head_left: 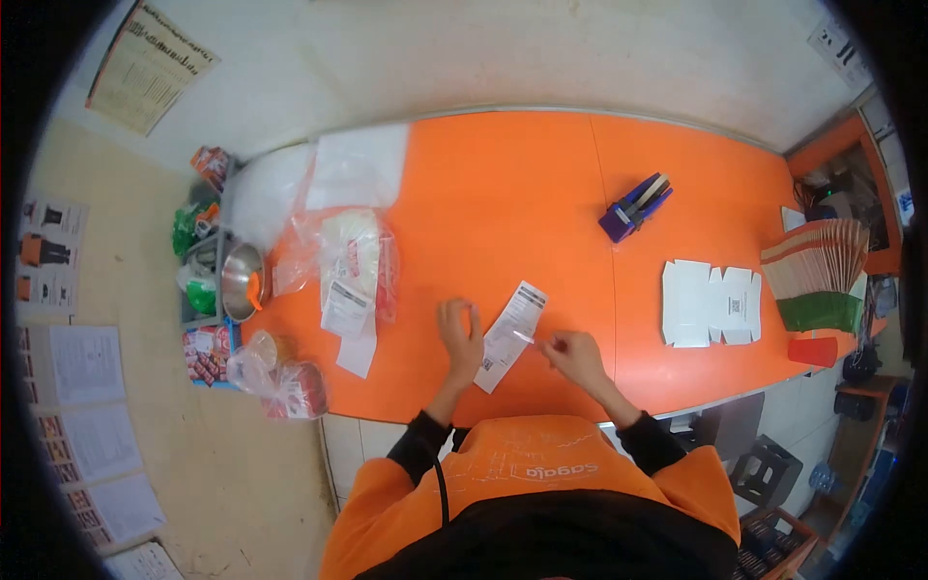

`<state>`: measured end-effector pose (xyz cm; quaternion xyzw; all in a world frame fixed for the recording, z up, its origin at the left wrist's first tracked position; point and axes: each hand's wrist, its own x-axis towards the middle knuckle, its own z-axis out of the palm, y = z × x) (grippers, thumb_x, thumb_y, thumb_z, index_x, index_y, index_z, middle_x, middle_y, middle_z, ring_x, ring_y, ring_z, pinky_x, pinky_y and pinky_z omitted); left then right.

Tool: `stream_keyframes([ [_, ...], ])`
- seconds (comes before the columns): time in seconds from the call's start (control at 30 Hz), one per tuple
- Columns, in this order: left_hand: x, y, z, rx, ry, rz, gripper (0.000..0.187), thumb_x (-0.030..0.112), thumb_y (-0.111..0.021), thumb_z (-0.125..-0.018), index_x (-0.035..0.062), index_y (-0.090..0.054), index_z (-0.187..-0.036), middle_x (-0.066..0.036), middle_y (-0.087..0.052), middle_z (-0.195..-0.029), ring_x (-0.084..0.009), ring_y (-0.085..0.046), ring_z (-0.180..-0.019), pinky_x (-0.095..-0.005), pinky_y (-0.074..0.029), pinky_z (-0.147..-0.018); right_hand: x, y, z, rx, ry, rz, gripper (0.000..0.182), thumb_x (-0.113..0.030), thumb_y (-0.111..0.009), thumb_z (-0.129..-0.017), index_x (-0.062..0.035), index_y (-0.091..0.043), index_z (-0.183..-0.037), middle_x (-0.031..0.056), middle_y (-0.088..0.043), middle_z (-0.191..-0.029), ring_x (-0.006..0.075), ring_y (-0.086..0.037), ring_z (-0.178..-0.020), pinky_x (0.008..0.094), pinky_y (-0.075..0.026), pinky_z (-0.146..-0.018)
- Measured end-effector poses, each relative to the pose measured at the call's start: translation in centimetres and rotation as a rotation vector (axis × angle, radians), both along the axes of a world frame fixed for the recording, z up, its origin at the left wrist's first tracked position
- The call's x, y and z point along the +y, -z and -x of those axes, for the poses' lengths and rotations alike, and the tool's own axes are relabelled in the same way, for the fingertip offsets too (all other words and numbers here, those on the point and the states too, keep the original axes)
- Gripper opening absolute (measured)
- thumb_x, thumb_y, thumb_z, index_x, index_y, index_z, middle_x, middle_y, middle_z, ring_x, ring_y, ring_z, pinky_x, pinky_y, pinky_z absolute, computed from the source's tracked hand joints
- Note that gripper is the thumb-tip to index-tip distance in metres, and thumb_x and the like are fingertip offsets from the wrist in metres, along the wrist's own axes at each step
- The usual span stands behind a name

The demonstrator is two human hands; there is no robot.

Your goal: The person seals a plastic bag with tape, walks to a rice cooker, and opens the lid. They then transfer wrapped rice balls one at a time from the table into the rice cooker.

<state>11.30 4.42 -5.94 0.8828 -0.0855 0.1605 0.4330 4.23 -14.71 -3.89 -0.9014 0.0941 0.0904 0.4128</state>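
Note:
A printed paper receipt (505,343) lies slanted on the orange table in front of me. Just left of it is my left hand (461,338), its fingers apart and slightly curled, with nothing in them. At the receipt's right edge, my right hand (577,358) pinches the end of a short, shiny clear strip of tape (523,336), which overlaps the paper in this view. Farther back on the right stands a blue tape dispenser (633,210). To the left, another receipt (347,309) rests on a clear plastic bag with packed contents (360,246).
A flattened white box (710,304) lies on the right, beside a fanned stack of brown paper packets (817,261) and a red cup (812,351). At the left edge are a metal bowl (240,275), a grey basket (200,253) and a tied plastic bag (290,387).

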Motion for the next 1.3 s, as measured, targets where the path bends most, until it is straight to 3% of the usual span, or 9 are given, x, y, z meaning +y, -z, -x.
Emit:
stream_keyframes([
  [0.13,-0.8,6.0,-2.4,-0.208,0.104,-0.641,0.011,0.011,-0.048,-0.084,0.0003,-0.046,-0.087,-0.012,-0.049,-0.093,-0.0285,-0.045,-0.093,-0.0376,-0.035,-0.082,0.4,5.7,-1.2,-0.052,-0.041,0.376,0.029,-0.033,-0.059,-0.074,-0.0061,-0.058,-0.063,0.0115,-0.057,-0.057,0.0295,-0.056,-0.054,0.0388,-0.043,-0.049],
  [0.23,-0.7,6.8,-1.3,-0.005,0.057,-0.584,0.012,0.013,-0.046,-0.086,0.0014,-0.045,-0.09,-0.014,-0.048,-0.097,-0.0285,-0.046,-0.096,-0.037,-0.035,-0.085,0.6,6.6,-1.0,-0.114,-0.038,0.394,0.029,-0.034,-0.059,-0.075,-0.0072,-0.058,-0.065,0.0112,-0.056,-0.056,0.0293,-0.056,-0.053,0.0391,-0.043,-0.05],
  [0.47,4.7,5.1,7.3,0.711,-0.328,1.281,0.022,0.029,-0.036,-0.093,0.0073,-0.042,-0.093,-0.005,-0.048,-0.076,-0.0142,-0.051,-0.07,-0.0285,-0.043,-0.063,4.5,4.9,-1.4,-0.186,-0.386,0.178,0.027,-0.033,-0.06,-0.077,-0.0073,-0.057,-0.07,0.0121,-0.057,-0.061,0.0296,-0.056,-0.055,0.0396,-0.043,-0.05],
  [0.8,31.3,-2.2,14.5,0.052,-0.887,0.796,0.011,0.016,-0.046,-0.087,0.0064,-0.043,-0.092,0.0,-0.045,-0.064,-0.0103,-0.043,-0.055,-0.0226,-0.031,-0.048,33.1,2.7,-1.6,-0.352,-0.83,-0.298,0.02,-0.026,-0.056,-0.081,-0.0066,-0.05,-0.083,0.0116,-0.058,-0.069,0.0318,-0.056,-0.057,0.0409,-0.043,-0.048],
  [0.9,38.4,1.5,11.1,0.036,-0.988,-0.375,0.024,0.02,-0.05,-0.084,0.0041,-0.045,-0.101,-0.008,-0.053,-0.076,-0.0225,-0.052,-0.07,-0.0313,-0.036,-0.059,39.7,5.2,-3.7,-0.169,-0.704,-0.295,0.023,-0.025,-0.054,-0.084,-0.0025,-0.051,-0.082,0.0143,-0.058,-0.071,0.0285,-0.056,-0.051,0.0381,-0.045,-0.051],
  [1.0,39.8,1.6,10.3,0.017,-1.019,-0.593,0.038,0.025,-0.054,-0.08,0.003,-0.044,-0.109,-0.015,-0.052,-0.096,-0.0312,-0.049,-0.092,-0.0418,-0.033,-0.072,42.6,6.2,-5.0,-0.258,-0.748,-0.599,0.023,-0.023,-0.056,-0.083,-0.0011,-0.054,-0.086,0.0144,-0.058,-0.068,0.0251,-0.055,-0.047,0.0364,-0.044,-0.048],
  [1.03,40.1,1.4,10.4,0.079,-1.036,-0.427,0.046,0.025,-0.062,-0.073,0.0074,-0.043,-0.111,-0.012,-0.05,-0.108,-0.0297,-0.044,-0.104,-0.0466,-0.029,-0.079,42.6,5.6,-5.2,0.062,-0.711,-0.503,0.026,-0.025,-0.059,-0.081,0.0007,-0.057,-0.082,0.0144,-0.056,-0.061,0.023,-0.053,-0.044,0.0353,-0.042,-0.045],
  [1.23,43.3,-3.9,9.7,0.264,-0.763,-0.349,0.054,0.018,-0.064,-0.07,0.0041,-0.041,-0.116,-0.013,-0.05,-0.106,-0.0279,-0.046,-0.103,-0.0465,-0.031,-0.086,43.7,6.9,-5.9,-0.181,-0.767,-0.02,0.035,-0.029,-0.061,-0.079,0.0025,-0.057,-0.065,0.0143,-0.054,-0.053,0.026,-0.054,-0.048,0.0371,-0.041,-0.049],
  [1.3,47.3,-2.1,8.0,0.306,-0.345,0.148,0.056,0.02,-0.068,-0.068,0.0046,-0.044,-0.116,-0.014,-0.052,-0.107,-0.0246,-0.05,-0.1,-0.0396,-0.038,-0.083,43.1,5.9,-5.4,-0.082,-0.711,-0.146,0.033,-0.028,-0.061,-0.079,0.0027,-0.057,-0.068,0.015,-0.054,-0.054,0.0278,-0.054,-0.048,0.0378,-0.041,-0.051],
])
